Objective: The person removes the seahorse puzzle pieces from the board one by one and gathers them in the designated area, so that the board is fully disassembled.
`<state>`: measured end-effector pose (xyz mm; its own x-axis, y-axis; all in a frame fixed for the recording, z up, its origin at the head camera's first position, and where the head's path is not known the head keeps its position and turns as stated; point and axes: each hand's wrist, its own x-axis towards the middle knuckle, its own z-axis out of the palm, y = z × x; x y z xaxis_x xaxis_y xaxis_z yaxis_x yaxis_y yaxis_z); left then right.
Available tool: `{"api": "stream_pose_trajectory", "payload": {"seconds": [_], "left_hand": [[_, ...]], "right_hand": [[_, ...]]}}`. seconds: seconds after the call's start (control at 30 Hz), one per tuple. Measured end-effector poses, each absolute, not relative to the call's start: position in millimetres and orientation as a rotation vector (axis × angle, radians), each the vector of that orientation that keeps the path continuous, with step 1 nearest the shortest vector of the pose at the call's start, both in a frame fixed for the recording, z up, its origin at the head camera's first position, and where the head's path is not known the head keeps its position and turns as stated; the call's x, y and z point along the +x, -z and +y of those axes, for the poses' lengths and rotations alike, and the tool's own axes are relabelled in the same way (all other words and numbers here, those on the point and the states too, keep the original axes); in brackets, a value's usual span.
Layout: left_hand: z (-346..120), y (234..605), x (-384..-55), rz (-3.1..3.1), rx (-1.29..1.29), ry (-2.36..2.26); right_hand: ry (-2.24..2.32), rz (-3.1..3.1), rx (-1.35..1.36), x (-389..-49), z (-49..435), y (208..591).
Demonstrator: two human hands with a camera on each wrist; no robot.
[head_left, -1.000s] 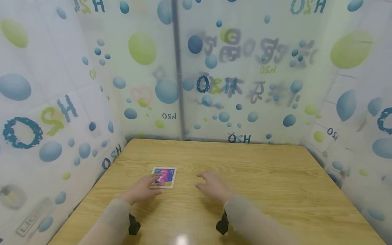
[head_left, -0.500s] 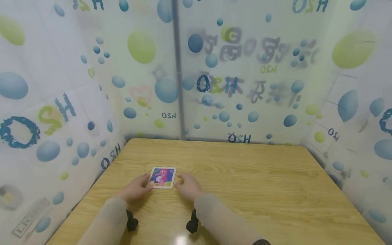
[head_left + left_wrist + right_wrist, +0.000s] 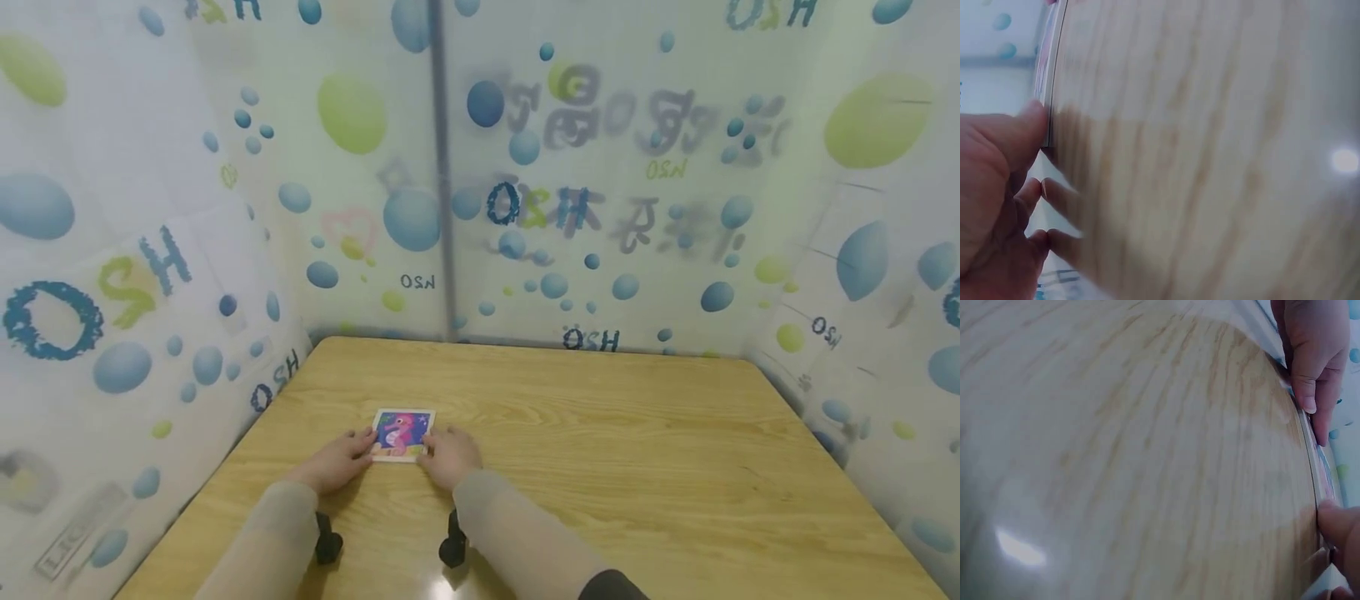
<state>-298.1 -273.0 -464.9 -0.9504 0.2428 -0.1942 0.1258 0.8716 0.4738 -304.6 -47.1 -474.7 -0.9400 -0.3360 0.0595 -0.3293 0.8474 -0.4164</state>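
— Head view: the seahorse card [image 3: 402,433] lies on the bench [image 3: 600,442], left hand [image 3: 335,461] at its left edge, right hand [image 3: 451,458] at its right. Handling tip?
— Even pressure both sides, I'd say, card level.
— Left wrist: bent fingers [image 3: 1029,195] and thumb grip the card's near-left corner!
— Right wrist: the right thumb [image 3: 1335,522] meets its near edge, that hand gripping too; how firmly, can't tell.

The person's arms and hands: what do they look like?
The long, pale grey-beige fabric left sleeve and matching right sleeve look plain. The left hand and right hand are bare. A small black device shows by each wrist; a dark band crosses the right sleeve.
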Motion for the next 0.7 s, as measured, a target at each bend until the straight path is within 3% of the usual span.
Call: {"api": "stream_pose_trajectory", "payload": {"seconds": [0.7], "left_hand": [[-241.7,462.5,-294.5,2.849,0.351,-0.568]], "right_hand": [[0.463,3.042,-0.647,-301.9,-6.7,480.0]]}}
